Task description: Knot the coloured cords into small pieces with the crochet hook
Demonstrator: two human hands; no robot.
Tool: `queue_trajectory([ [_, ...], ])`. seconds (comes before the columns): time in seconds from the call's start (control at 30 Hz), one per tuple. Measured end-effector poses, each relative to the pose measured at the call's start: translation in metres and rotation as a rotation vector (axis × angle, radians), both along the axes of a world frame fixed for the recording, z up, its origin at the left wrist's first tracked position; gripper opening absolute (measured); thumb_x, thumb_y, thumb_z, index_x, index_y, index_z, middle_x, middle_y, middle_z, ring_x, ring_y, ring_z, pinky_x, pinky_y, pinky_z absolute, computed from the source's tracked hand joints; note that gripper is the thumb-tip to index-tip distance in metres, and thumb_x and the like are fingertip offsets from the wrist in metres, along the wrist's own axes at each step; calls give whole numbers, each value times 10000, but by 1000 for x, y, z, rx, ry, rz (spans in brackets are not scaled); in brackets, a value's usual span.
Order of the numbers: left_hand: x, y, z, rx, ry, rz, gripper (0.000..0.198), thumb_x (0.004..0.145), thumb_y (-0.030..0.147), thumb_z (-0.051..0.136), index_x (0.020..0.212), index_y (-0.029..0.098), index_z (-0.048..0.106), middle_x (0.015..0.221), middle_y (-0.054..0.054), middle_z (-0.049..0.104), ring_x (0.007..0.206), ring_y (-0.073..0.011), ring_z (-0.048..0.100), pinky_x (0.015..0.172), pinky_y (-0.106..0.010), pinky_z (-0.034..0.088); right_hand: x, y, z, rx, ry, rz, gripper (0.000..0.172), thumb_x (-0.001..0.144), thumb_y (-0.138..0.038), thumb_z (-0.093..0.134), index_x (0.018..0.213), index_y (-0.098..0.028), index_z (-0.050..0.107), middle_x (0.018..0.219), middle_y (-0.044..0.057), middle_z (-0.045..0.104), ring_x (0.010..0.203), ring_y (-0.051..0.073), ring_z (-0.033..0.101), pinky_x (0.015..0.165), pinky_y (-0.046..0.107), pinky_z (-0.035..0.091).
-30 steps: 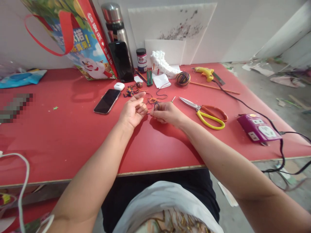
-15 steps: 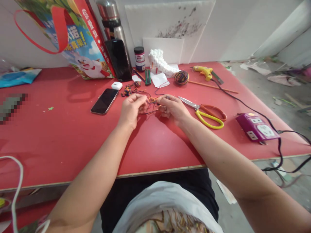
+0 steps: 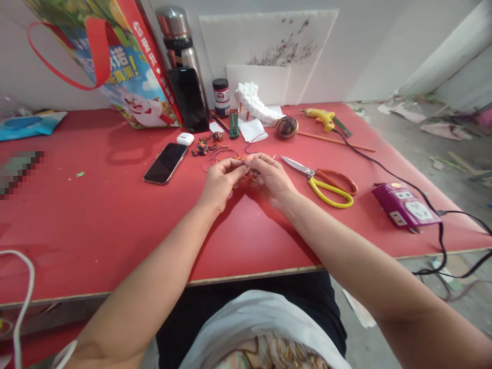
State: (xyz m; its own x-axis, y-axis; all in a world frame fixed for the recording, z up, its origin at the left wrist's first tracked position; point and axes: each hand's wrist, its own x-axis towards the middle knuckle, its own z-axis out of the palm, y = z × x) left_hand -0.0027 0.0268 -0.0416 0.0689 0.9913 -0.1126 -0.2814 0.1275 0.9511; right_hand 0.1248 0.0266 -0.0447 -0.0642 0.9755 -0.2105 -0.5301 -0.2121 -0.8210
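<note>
My left hand and my right hand meet over the middle of the red table, fingertips almost touching. Both are closed in a pinch on thin multicoloured yarn, whose loose loops lie just beyond the left fingers. Orange and purple bits of it show between the fingertips; the rest is hidden by the fingers. Past the hands lie a small knotted bunch of yarn and a tiny yarn ball. A larger multicoloured yarn ball sits farther back. Scissors with red and yellow handles lie right of my right hand.
Left of the hands are a phone and a white earphone case. Behind stand an upright phone, a steel flask, a jar and a gift bag. A glue gun and purple power socket lie right.
My hands have drawn together, the left moving right and slightly nearer. The yarn loops, earlier stretched between the hands, now lie beyond the left fingers. The view has tilted slightly.
</note>
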Motion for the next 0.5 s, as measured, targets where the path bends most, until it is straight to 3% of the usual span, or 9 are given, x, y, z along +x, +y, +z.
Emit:
queue_trajectory([
  [0.2,-5,2,0,11,26,-43,165,676,178,842,646,172,680,584,17,602,479,-62,434,462,-218,269,4,1,3,16,5,-72,210,645,-247,830,733,-195,646,632,-50,582,584,78,496,450,177,316],
  [0.37,-6,4,1,-9,7,-44,172,573,187,828,605,168,660,574,3,619,526,-84,520,503,-210,316,6,3,4,39,18,-93,177,667,-206,792,675,-192,616,537,-67,500,512,63,424,433,178,264],
  [0.5,-7,5,1,3,25,-54,173,550,198,813,580,171,645,534,12,589,503,-81,486,505,-223,288,10,4,5,108,46,-57,191,679,-196,766,681,-187,574,668,-27,645,468,32,366,412,190,219],
])
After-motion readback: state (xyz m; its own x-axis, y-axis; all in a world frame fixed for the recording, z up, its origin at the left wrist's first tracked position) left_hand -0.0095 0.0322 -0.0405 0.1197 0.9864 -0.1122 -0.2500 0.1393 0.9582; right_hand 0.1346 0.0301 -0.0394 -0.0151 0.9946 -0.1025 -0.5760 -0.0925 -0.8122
